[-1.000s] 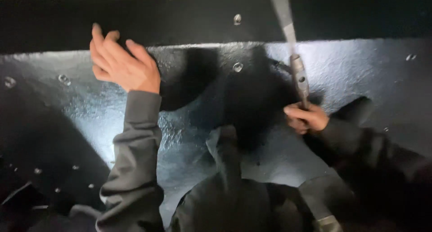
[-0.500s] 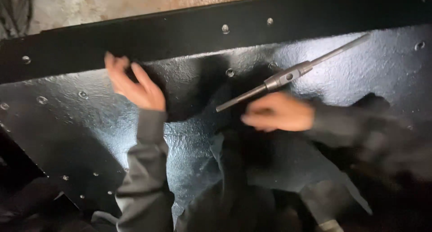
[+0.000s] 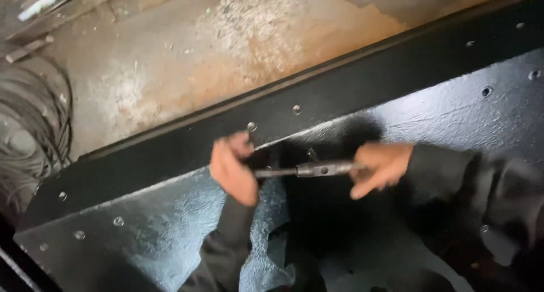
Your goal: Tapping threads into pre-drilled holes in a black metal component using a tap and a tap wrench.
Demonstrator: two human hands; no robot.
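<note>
Head view looks down on a black painted metal plate with a rough, shiny surface, and both hands work over it on one tool. This tool is a long grey metal handle bar, like a tap wrench, and it lies almost level between the two hands, with its thick knurled middle part over a small hole in the plate. Left hand has its fingers closed around the thin left end of the bar, and right hand has its fingers closed on the right end, only one finger stretched out downward. Holding both ends in this way seems sensible, because the force is then equal on each side and the bar stays square over the hole. Just above the fingers runs a raised black beam with a row of small holes, some of them beside the left fingers and others far to the right of the right fingers. Beyond the beam, well apart from the hands, lies a dusty brown floor, and a bundle of grey cables is far to the left.
</note>
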